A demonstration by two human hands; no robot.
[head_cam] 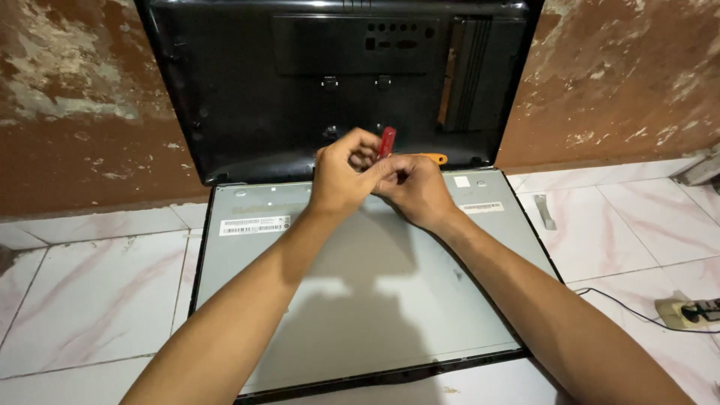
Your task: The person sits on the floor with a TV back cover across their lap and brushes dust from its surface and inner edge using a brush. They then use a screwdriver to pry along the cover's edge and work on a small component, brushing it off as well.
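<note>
A flat display panel (360, 292) lies face down on the tiled floor, its grey metal back up. Its black plastic rear cover (247, 90) leans upright against the wall behind it. Both my hands meet over the panel's far edge. My left hand (341, 176) and my right hand (412, 187) are closed together around a red-handled tool (387, 140), whose handle sticks up between them. An orange piece (433, 158) pokes out past my right hand's knuckles. What the fingertips pinch is hidden.
White marble-pattern floor tiles (90, 292) surround the panel. A small metal bracket (544, 211) lies on the floor to the right. A power strip (694, 311) with a black cable (615, 300) sits at the right edge. Behind stands a peeling brown wall (75, 112).
</note>
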